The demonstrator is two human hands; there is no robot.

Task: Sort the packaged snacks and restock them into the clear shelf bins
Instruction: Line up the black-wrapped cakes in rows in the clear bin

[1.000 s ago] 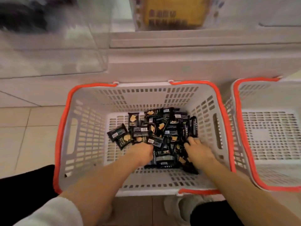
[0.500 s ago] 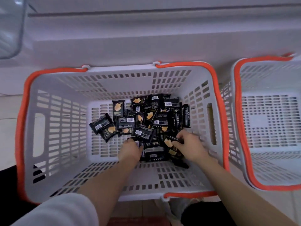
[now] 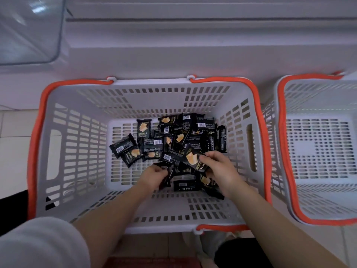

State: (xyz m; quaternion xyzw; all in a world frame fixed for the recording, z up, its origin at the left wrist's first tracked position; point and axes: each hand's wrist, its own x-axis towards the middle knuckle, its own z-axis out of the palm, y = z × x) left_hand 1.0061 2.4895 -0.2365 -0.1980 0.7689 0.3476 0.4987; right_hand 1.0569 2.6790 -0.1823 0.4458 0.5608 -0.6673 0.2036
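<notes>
Head view: left hand (image 3: 154, 176) and right hand (image 3: 218, 169), each grip pinching a snack packet (image 3: 194, 159), mid-basket (image 3: 77, 144), walls well apart.

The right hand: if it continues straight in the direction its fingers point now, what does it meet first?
Probably the pile of black snack packets. The right hand already pinches one packet and points up-left into the pile; depth is unclear.
</notes>
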